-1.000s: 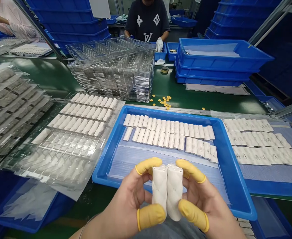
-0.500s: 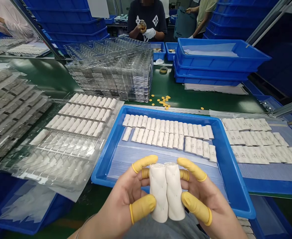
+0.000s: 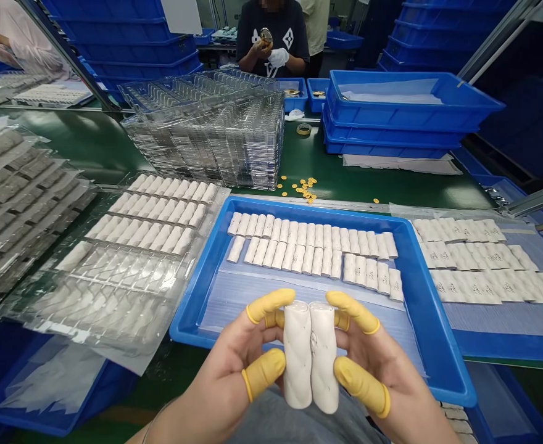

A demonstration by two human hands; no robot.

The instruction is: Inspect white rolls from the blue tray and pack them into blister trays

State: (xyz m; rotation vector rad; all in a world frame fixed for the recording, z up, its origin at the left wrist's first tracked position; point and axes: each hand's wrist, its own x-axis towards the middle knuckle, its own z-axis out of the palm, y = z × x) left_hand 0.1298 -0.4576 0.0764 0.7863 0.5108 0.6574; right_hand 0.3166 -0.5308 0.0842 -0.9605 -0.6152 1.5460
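Nearly parallel, the left cylinder [image 3: 297,356] and the right cylinder [image 3: 324,357], both white and wrapped, sit side by side with their flanks touching. Each long axis points away from the person's body toward the far side of the room, and the right one leans very slightly. The left hand [image 3: 220,379] has a closed grip around the left cylinder, and the right hand [image 3: 382,376] has a closed grip around the right one, with yellow finger cots [image 3: 263,373] on several fingers. Both hands hold the pair over the near part of a blue plastic tray [image 3: 299,211], which is lined with a pale sheet and carries rows of white cylinders [image 3: 308,246]. To its left, a clear blister tray [image 3: 135,246] holds more of them, and further white cylinders [image 3: 475,259] lie on a sheet to its right. Beyond, the green counter [image 3: 340,172] carries scattered gold discs [image 3: 306,188], a stack of clear trays [image 3: 216,142] and stacked blue crates [image 3: 405,108]. Across it, a co-worker [image 3: 271,43] in a dark T-shirt raises a small round gold item near the chest.
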